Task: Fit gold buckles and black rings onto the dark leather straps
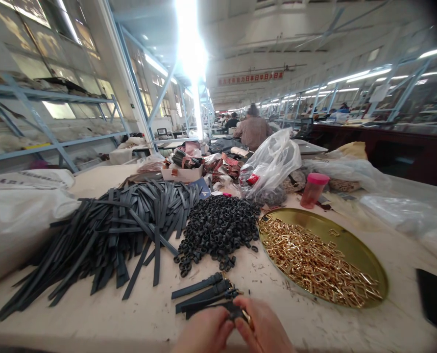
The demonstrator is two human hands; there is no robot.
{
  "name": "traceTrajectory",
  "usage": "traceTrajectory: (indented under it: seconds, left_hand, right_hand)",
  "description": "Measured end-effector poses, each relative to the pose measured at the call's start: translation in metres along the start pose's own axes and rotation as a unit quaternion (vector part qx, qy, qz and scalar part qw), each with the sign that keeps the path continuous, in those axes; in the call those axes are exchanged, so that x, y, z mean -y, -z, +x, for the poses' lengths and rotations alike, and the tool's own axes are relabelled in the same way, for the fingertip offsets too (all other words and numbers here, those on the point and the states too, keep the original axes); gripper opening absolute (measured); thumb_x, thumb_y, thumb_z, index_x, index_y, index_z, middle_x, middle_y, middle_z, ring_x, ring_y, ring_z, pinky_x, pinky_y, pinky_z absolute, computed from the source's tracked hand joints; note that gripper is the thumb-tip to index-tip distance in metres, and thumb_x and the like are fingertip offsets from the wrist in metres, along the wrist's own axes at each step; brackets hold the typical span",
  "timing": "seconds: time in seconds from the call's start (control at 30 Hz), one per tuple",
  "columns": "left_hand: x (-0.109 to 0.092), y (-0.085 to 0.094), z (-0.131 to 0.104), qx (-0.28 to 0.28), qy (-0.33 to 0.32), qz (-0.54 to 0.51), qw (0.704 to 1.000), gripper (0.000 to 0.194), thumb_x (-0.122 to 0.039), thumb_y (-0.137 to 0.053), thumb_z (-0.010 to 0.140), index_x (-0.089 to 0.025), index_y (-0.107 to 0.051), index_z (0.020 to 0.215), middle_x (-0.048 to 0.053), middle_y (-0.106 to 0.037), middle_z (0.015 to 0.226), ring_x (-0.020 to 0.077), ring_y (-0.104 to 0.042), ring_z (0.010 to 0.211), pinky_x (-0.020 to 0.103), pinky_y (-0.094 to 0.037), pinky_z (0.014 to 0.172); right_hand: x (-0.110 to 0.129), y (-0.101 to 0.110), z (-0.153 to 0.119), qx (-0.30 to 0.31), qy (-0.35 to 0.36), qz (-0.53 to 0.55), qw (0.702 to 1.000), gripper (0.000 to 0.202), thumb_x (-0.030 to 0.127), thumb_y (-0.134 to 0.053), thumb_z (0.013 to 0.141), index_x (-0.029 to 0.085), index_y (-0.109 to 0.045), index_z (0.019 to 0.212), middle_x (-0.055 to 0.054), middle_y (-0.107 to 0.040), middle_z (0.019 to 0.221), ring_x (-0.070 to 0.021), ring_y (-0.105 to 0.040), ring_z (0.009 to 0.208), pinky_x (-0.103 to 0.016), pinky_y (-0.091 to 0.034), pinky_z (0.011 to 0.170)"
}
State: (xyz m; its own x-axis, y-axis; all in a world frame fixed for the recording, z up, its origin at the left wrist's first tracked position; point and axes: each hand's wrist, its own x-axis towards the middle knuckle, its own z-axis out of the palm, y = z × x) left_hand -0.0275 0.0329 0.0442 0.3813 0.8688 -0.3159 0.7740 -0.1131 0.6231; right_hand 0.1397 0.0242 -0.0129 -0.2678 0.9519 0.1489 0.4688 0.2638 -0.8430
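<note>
We see both hands meeting at the near side of the table. The left hand has its fingers curled in, pinched on a dark strap. The right hand has its fingers bent almost together on the same strap, with a gold buckle showing between them; how the buckle sits on the strap we cannot tell, as the fingers hide much of it.

Just beyond the left fingertips we find a few buckled straps lying side by side, buckle ends toward the right hand. Farther ahead of the fingers is a heap of black loops, and to its left a big pile of dark strips. Ahead and to the right of the fingers we see a gold tray bearing loose buckles, with a pink-lidded jar behind it.
</note>
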Motion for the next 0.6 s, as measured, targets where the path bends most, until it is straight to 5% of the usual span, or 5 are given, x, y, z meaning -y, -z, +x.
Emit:
traceTrajectory:
  seconds: [0.1,0.2,0.4,0.6]
  left_hand:
    - [0.01,0.017,0.009,-0.108,0.009,0.12,0.987,0.044,-0.024,-0.052,0.071,-0.018,-0.055,0.114,0.01,-0.059,0.112,0.0252,-0.052,0.104,0.033,-0.035,0.089]
    - [0.035,0.018,0.017,-0.129,-0.006,0.221,0.967,0.066,-0.026,-0.061,0.065,-0.014,-0.043,0.127,0.013,-0.046,0.13,0.0293,-0.038,0.119,0.039,-0.025,0.101]
    - [0.048,0.011,0.02,-0.12,-0.114,0.339,0.926,0.041,-0.013,-0.036,0.083,-0.011,-0.043,0.123,0.012,-0.061,0.105,0.0221,-0.057,0.091,0.032,-0.043,0.079]
    - [0.033,0.006,0.018,-0.124,-0.122,0.37,0.912,0.035,-0.016,-0.044,0.079,-0.003,-0.048,0.111,0.015,-0.058,0.096,0.0246,-0.058,0.079,0.035,-0.045,0.064]
  right_hand:
    - [0.003,0.004,0.024,-0.074,0.02,-0.039,0.996,0.023,0.031,-0.043,0.084,0.021,-0.063,0.087,-0.008,-0.064,0.092,-0.0236,-0.056,0.089,-0.037,-0.042,0.081]
    - [-0.009,-0.013,0.038,-0.118,-0.002,-0.009,0.993,0.027,0.029,-0.042,0.085,0.018,-0.06,0.101,-0.011,-0.06,0.11,-0.0248,-0.053,0.104,-0.04,-0.04,0.092]
    - [-0.032,-0.062,0.048,-0.167,0.003,0.024,0.986,0.036,0.035,-0.04,0.084,0.016,-0.056,0.11,-0.013,-0.058,0.118,-0.0259,-0.051,0.112,-0.043,-0.042,0.095]
    - [-0.066,-0.064,0.049,-0.111,0.063,-0.027,0.991,0.039,0.04,-0.043,0.08,0.015,-0.055,0.108,-0.015,-0.06,0.116,-0.0298,-0.055,0.108,-0.046,-0.047,0.09]
